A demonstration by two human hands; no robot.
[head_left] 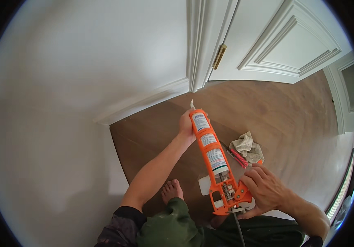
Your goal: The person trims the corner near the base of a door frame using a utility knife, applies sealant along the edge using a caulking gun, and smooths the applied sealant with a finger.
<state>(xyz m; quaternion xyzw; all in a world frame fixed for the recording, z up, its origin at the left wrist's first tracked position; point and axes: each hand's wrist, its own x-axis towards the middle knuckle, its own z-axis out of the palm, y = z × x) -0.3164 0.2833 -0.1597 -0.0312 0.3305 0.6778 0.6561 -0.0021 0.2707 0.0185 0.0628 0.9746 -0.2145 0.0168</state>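
Left grip [186, 125] wraps the far end of an orange caulking gun [211, 147] — right grip [266, 189] clasps its near end. Beige cloth [245, 145] lies to the right.

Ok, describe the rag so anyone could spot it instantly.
On the brown floor, look just right of the orange caulking gun. The rag lies crumpled beside a red-handled tool; unlike those two, it's beige fabric.

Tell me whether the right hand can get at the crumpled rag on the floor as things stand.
Probably not just yet: the right hand is on the trigger end of the orange caulking gun and would likely have to let go first. Nothing seems to cover the rag, though.
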